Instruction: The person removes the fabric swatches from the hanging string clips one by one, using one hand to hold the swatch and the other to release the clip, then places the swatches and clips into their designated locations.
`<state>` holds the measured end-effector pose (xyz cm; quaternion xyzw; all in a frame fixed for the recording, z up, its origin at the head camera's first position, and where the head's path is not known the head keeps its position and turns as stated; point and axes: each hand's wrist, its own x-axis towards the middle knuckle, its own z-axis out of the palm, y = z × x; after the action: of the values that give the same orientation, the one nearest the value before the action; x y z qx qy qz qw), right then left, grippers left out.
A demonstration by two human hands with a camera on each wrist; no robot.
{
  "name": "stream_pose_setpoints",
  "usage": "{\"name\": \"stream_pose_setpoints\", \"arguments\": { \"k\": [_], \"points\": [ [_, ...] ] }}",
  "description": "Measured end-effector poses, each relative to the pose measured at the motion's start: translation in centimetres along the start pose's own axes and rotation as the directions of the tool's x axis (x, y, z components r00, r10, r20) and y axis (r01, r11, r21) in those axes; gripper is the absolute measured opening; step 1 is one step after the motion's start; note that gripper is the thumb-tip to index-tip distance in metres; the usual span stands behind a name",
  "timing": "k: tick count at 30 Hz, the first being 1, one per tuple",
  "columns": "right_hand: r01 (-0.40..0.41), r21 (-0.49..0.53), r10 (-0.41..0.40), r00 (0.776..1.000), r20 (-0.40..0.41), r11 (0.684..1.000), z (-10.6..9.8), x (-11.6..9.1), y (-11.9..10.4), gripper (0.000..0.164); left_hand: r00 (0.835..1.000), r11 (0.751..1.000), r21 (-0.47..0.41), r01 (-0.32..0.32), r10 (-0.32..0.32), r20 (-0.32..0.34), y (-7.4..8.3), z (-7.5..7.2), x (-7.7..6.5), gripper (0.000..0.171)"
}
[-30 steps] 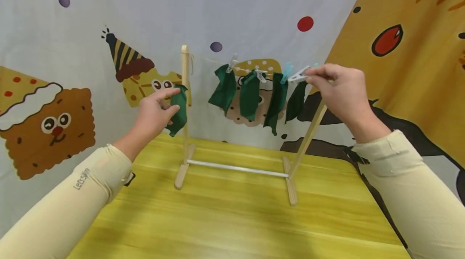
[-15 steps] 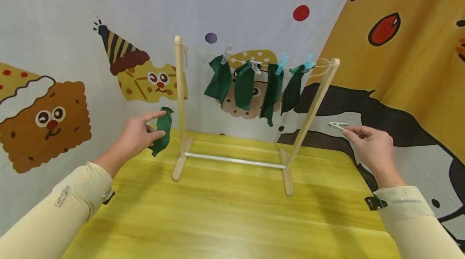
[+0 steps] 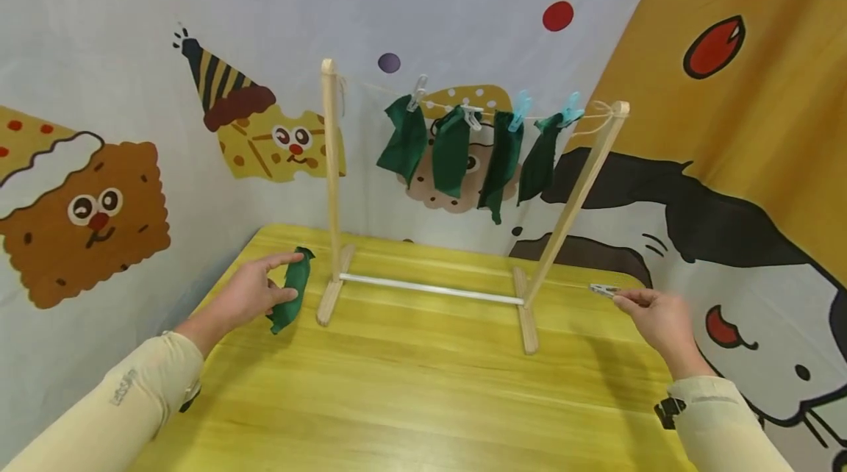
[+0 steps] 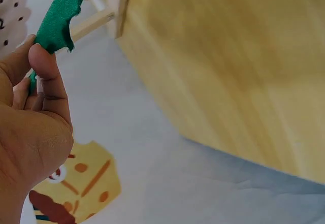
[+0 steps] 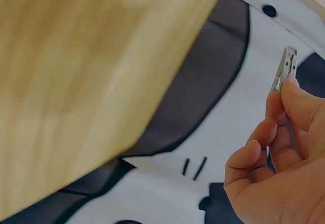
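My left hand (image 3: pixel 248 292) pinches a small strip of green cloth (image 3: pixel 295 288) left of the wooden stand; the cloth (image 4: pixel 60 21) pokes out past the fingertips in the left wrist view. Between thumb and fingers of my right hand (image 3: pixel 662 321) is a pale clothespin (image 3: pixel 602 290), right of the stand. The same clothespin (image 5: pixel 286 67) points upward in the right wrist view. Several green cloth pieces (image 3: pixel 452 152) hang from the string, fixed by a clear clothespin (image 3: pixel 417 93), a white clothespin (image 3: pixel 472 116) and blue clothespins (image 3: pixel 520 109).
The stand has a left post (image 3: pixel 332 170), a leaning right post (image 3: pixel 576 200) and a white crossbar (image 3: pixel 430 288) low between them. It stands on a yellow wood-grain table (image 3: pixel 410 384). Behind hangs a curtain (image 3: pixel 463 9) printed with cartoon figures.
Both hands have come down from the string to the two sides of the stand. The green cloth has moved down and left, the pale clothespin down and right, each still held.
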<state>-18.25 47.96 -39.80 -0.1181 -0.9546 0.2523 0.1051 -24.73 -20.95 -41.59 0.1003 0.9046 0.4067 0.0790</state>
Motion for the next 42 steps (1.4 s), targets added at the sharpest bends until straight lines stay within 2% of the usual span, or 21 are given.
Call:
{"name": "stream_pose_setpoints", "arguments": {
  "k": [4,6,10,14,16,18,20,21,23,25,27,29,32,36,39,42],
  "points": [
    [-0.012,-0.001,0.012,0.999,0.04,1.0,1.1,-0.5,0.9,0.045,0.999,0.999,-0.002,0.043,-0.043,0.018,-1.0,1.5,-0.4,0.074],
    [-0.027,0.0,0.027,0.998,0.051,1.0,1.5,-0.5,1.2,0.046,0.998,0.999,-0.011,0.045,-0.044,0.037,-1.1,2.6,-0.6,0.074],
    [-0.03,-0.008,0.03,0.996,0.08,1.0,2.1,-0.5,1.5,0.047,0.996,0.996,-0.08,0.03,-0.023,0.09,0.0,4.7,-0.9,0.075],
    [-0.004,-0.024,0.007,0.992,0.122,1.0,2.8,-0.7,1.6,0.047,0.987,0.976,-0.216,0.029,0.006,0.159,1.3,6.7,-1.3,0.074],
    [-0.01,-0.017,0.012,0.99,0.142,1.0,3.2,-0.7,1.7,0.048,0.986,0.972,-0.234,0.028,0.012,0.164,1.3,8.1,-1.3,0.073],
    [-0.015,-0.013,0.016,0.988,0.151,1.0,3.6,-0.8,1.9,0.048,0.989,0.983,-0.181,0.012,0.015,0.149,0.6,9.5,-1.2,0.071],
    [-0.019,-0.009,0.02,0.987,0.159,1.0,4.1,-0.8,2.1,0.047,0.992,0.997,-0.054,-0.046,0.052,0.114,-0.2,10.4,-1.1,0.067],
    [-0.017,-0.014,0.019,0.987,0.162,1.0,4.3,-0.7,2.1,0.046,0.993,0.996,0.031,-0.082,0.079,0.084,-0.4,10.7,-1.1,0.065],
    [0.0,-0.025,0.004,0.987,0.159,1.0,4.8,-0.7,2.1,0.042,0.989,0.972,0.182,-0.148,0.143,0.044,-0.7,10.9,-1.1,0.06],
    [0.01,-0.033,-0.004,0.987,0.16,0.999,5.3,-0.8,2.1,0.038,0.979,0.928,0.312,-0.202,0.203,0.029,-0.5,10.8,-1.3,0.055],
    [0.016,-0.033,-0.01,0.986,0.166,0.999,5.8,-0.8,2.1,0.035,0.97,0.884,0.404,-0.236,0.238,0.046,-0.5,11.0,-1.4,0.052],
    [0.025,-0.029,-0.019,0.983,0.18,0.999,6.6,-0.9,2.1,0.031,0.966,0.855,0.451,-0.256,0.244,0.085,-0.7,11.1,-1.6,0.052],
    [0.049,-0.025,-0.043,0.979,0.2,0.998,7.7,-0.7,1.9,0.026,0.962,0.828,0.489,-0.273,0.238,0.134,-1.1,11.0,-1.7,0.054],
    [0.093,-0.044,-0.083,0.979,0.188,0.995,8.6,-0.3,1.9,0.021,0.958,0.809,0.513,-0.286,0.24,0.156,-1.1,10.4,-1.4,0.057],
    [0.084,-0.07,-0.07,0.98,0.185,0.994,8.7,-0.1,2.2,0.018,0.948,0.791,0.522,-0.318,0.249,0.2,-0.8,10.1,-1.1,0.061],
    [0.075,-0.092,-0.056,0.979,0.196,0.993,8.7,0.0,2.6,0.016,0.941,0.789,0.516,-0.332,0.238,0.241,-0.5,10.0,-0.9,0.064]
  ]
}}
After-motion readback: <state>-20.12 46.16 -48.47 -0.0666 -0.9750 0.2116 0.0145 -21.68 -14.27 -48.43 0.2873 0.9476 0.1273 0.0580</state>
